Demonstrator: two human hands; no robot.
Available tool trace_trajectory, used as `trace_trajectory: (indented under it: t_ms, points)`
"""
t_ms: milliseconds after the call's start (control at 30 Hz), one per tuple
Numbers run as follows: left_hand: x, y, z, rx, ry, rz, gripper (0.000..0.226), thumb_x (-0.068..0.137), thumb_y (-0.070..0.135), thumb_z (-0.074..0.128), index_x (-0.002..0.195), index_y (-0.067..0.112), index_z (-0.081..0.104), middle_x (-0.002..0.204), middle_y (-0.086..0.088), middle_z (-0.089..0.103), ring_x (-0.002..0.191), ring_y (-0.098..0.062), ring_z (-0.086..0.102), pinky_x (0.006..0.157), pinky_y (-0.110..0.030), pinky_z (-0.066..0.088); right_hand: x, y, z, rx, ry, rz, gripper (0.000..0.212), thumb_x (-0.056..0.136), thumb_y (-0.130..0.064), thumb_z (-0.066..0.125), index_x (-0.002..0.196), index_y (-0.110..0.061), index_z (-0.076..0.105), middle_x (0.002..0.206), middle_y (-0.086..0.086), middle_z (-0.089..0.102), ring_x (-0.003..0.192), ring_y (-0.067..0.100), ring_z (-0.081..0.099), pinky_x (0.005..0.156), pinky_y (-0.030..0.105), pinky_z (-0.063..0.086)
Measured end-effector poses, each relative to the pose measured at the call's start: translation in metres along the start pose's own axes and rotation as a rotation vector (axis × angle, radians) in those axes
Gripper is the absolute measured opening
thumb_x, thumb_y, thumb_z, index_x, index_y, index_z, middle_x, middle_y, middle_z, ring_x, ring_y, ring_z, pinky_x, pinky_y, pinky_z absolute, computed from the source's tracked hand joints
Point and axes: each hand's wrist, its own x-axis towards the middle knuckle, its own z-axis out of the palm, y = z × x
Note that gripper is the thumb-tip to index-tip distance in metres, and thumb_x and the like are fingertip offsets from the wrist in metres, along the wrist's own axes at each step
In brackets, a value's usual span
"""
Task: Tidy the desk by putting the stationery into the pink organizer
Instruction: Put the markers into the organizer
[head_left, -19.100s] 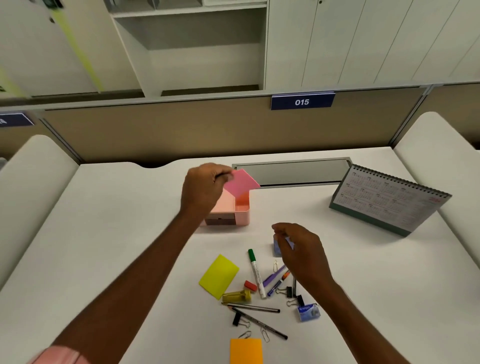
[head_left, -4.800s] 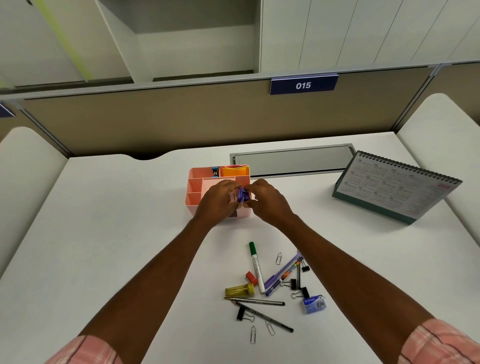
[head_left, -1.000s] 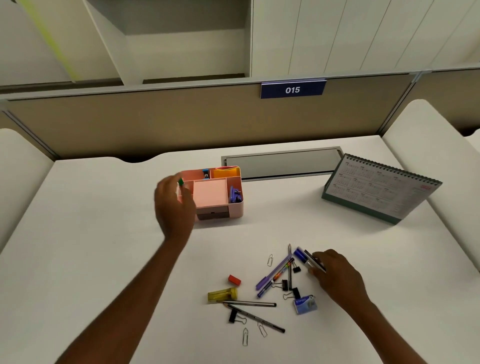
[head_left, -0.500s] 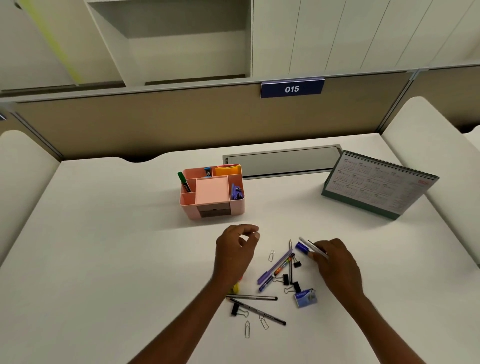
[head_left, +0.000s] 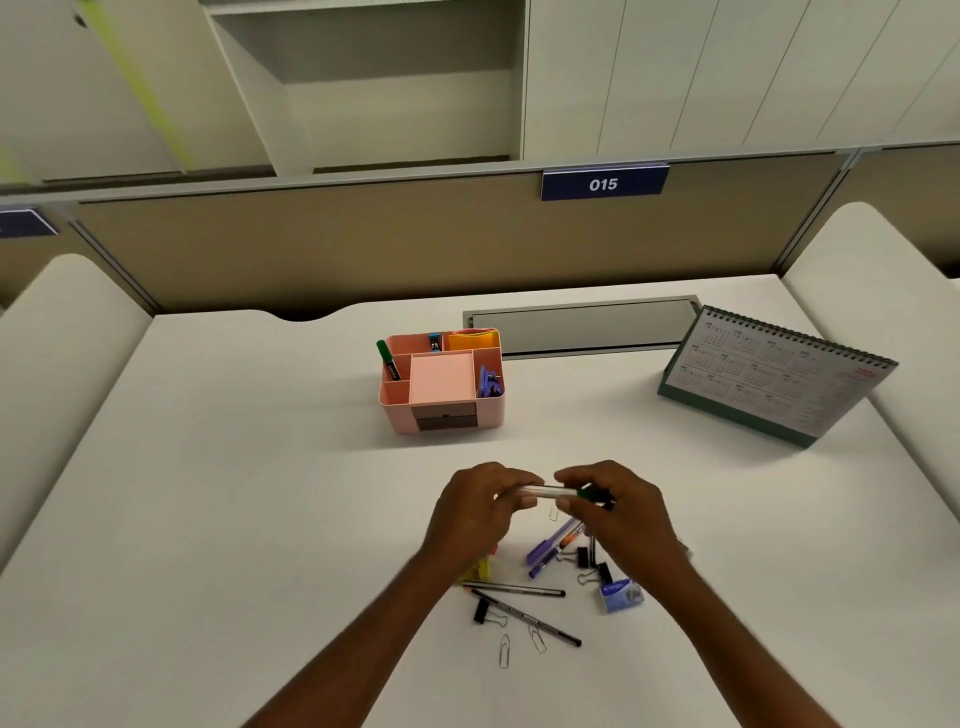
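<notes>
The pink organizer (head_left: 441, 410) stands mid-desk and holds a green marker (head_left: 387, 358), orange sticky notes (head_left: 471, 340) and a purple item (head_left: 489, 382). In front of it, my left hand (head_left: 475, 512) and my right hand (head_left: 621, 514) pinch the two ends of a clear pen (head_left: 548, 491), held level above the desk. Below the hands lie purple pens (head_left: 551, 545), two thin dark pens (head_left: 524, 605), binder clips (head_left: 589, 558), paper clips (head_left: 519, 644), a blue staple box (head_left: 621, 595) and a yellow item (head_left: 480, 570) partly hidden by my left wrist.
A desk calendar (head_left: 769, 382) stands at the right. A grey cable tray lid (head_left: 582, 327) lies behind the organizer. A beige partition (head_left: 363, 244) closes the far edge of the desk, with white padded dividers on both sides.
My left hand has moved right to meet my right hand, and both now hold the pen that the right hand alone held before.
</notes>
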Motion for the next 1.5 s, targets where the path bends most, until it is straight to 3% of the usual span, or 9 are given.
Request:
trace_trajectory:
  t_ms: [100, 500, 633, 767, 900, 1000, 1167, 1333, 1500]
  points:
    - [-0.006, -0.006, -0.004, -0.005, -0.007, -0.067, 0.023, 0.097, 0.024, 0.072, 0.118, 0.029, 0.078, 0.110, 0.009, 0.077, 0.098, -0.009, 0.067, 0.092, -0.036, 0.058, 0.005, -0.017, 0.004, 0.275, 0.048, 0.134, 0.024, 0.086, -0.004, 0.079, 0.103, -0.022, 0.077, 0.090, -0.003, 0.077, 0.078, 0.019, 0.074, 0.070, 0.030, 0.063]
    - [0.006, 0.013, -0.052, -0.074, 0.172, 0.064, 0.051, 0.091, 0.023, 0.079, 0.140, 0.027, 0.063, 0.101, 0.008, 0.074, 0.087, -0.003, 0.071, 0.080, -0.018, 0.062, 0.021, -0.044, 0.022, 0.312, 0.014, 0.079, 0.035, 0.084, -0.026, 0.083, 0.116, -0.021, 0.069, 0.090, -0.001, 0.077, 0.084, 0.017, 0.075, 0.072, 0.029, 0.063]
    - [0.028, -0.002, -0.098, -0.137, 0.435, -0.039, 0.036, 0.090, 0.017, 0.080, 0.124, 0.023, 0.070, 0.096, 0.006, 0.074, 0.081, 0.007, 0.070, 0.072, -0.011, 0.058, 0.024, 0.004, -0.011, -0.080, 0.067, 0.052, 0.022, 0.088, -0.023, 0.079, 0.109, -0.026, 0.072, 0.093, -0.011, 0.073, 0.086, 0.004, 0.068, 0.077, 0.025, 0.058]
    - [0.053, -0.026, -0.140, -0.101, 0.669, -0.066, 0.017, 0.091, 0.021, 0.079, 0.106, 0.019, 0.071, 0.096, 0.003, 0.077, 0.081, -0.009, 0.076, 0.068, -0.017, 0.059, 0.013, 0.073, -0.039, -0.642, -0.010, 0.151, 0.026, 0.095, -0.024, 0.068, 0.121, -0.027, 0.068, 0.112, -0.006, 0.066, 0.101, 0.014, 0.063, 0.081, 0.033, 0.055]
    - [0.078, -0.047, -0.159, -0.074, 0.754, -0.113, 0.018, 0.090, 0.027, 0.078, 0.105, 0.019, 0.071, 0.093, 0.000, 0.078, 0.080, -0.015, 0.077, 0.076, -0.035, 0.063, -0.003, 0.108, -0.044, -0.913, -0.100, 0.182, 0.015, 0.094, -0.019, 0.057, 0.103, -0.026, 0.067, 0.098, -0.006, 0.054, 0.090, 0.016, 0.055, 0.058, 0.028, 0.043]
    - [0.091, -0.055, -0.161, -0.031, 0.769, -0.133, 0.018, 0.090, 0.028, 0.078, 0.103, 0.017, 0.071, 0.091, -0.003, 0.079, 0.078, -0.017, 0.077, 0.077, -0.036, 0.063, -0.007, 0.112, -0.042, -0.931, -0.075, 0.183, 0.009, 0.091, -0.020, 0.064, 0.097, -0.027, 0.066, 0.092, -0.006, 0.053, 0.083, 0.017, 0.053, 0.050, 0.027, 0.033]
    - [0.105, -0.058, -0.154, 0.038, 0.766, -0.172, 0.017, 0.091, 0.023, 0.078, 0.103, 0.013, 0.072, 0.096, -0.007, 0.080, 0.085, -0.021, 0.077, 0.073, -0.025, 0.054, -0.006, 0.115, -0.040, -0.931, -0.058, 0.179, 0.014, 0.090, -0.018, 0.069, 0.101, -0.026, 0.069, 0.090, -0.007, 0.057, 0.078, 0.016, 0.055, 0.050, 0.026, 0.035]
    - [0.113, -0.061, -0.143, 0.125, 0.703, -0.218, 0.021, 0.093, 0.021, 0.077, 0.109, 0.008, 0.074, 0.105, -0.010, 0.079, 0.094, -0.025, 0.077, 0.076, -0.026, 0.053, -0.004, 0.108, -0.044, -0.883, -0.040, 0.222, 0.019, 0.094, -0.022, 0.064, 0.112, -0.029, 0.069, 0.098, -0.008, 0.061, 0.088, 0.016, 0.059, 0.061, 0.030, 0.052]
    - [0.121, -0.069, -0.134, 0.196, 0.654, -0.272, 0.024, 0.095, 0.022, 0.074, 0.114, 0.006, 0.074, 0.111, -0.013, 0.078, 0.097, -0.030, 0.076, 0.079, -0.032, 0.056, -0.004, 0.099, -0.045, -0.801, -0.006, 0.220, 0.023, 0.098, -0.025, 0.061, 0.119, -0.030, 0.068, 0.104, -0.008, 0.063, 0.094, 0.015, 0.060, 0.064, 0.026, 0.049]
